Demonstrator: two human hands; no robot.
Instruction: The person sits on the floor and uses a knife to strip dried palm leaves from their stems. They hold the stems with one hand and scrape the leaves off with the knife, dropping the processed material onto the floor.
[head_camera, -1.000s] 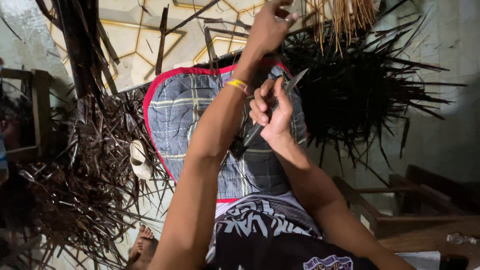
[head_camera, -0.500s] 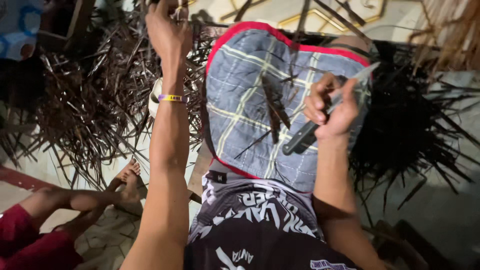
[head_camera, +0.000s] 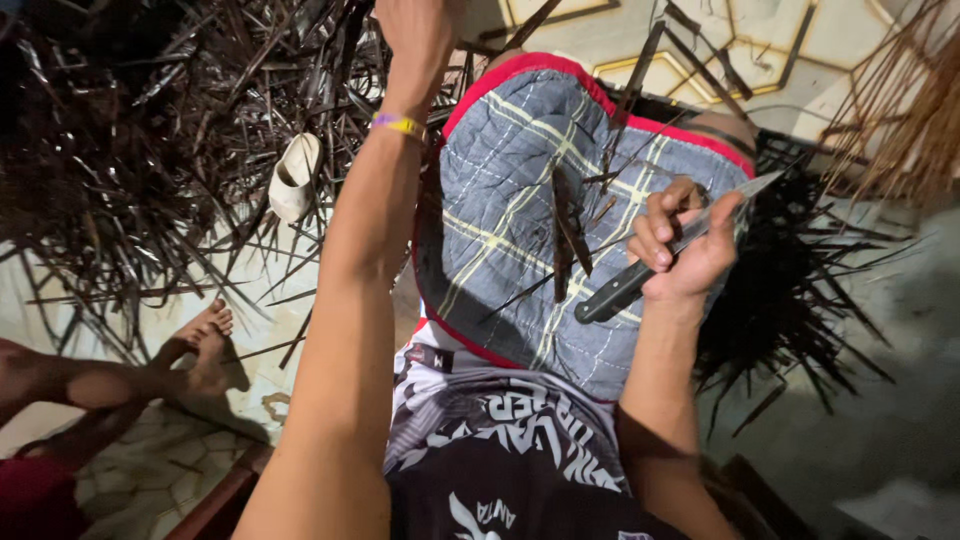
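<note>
Two hands in view, both the person's own. Right hand (head_camera: 685, 245) wrapped tight around one knife (head_camera: 655, 265): black handle pointing down and left out of the fist, pale blade running up and right past the knuckles, tip over the right edge of the lap pad. Left hand (head_camera: 418, 35) stretched far, up at the top edge of the view, among the dark strips; fingers cut off by the frame, so cannot tell whether it grips anything. One yellow-and-purple wristband (head_camera: 400, 125) on that wrist.

One quilted pad (head_camera: 510, 200) over the lap: grey-blue, yellow check lines, red binding. A few dark strips (head_camera: 565, 230) lie on its middle, just left of the knife hand, not touching the blade as far as can be seen.

Two large heaps of dark, thin leaf strips on the floor: one far left (head_camera: 130, 150), one right (head_camera: 800, 280). One pale sandal (head_camera: 293, 178) sits at the left heap's edge. One bundle of tan straw-like stems (head_camera: 915, 110) at far right.

Another person's bare feet (head_camera: 200, 345) rest on the tiled floor (head_camera: 150, 470), near left.
</note>
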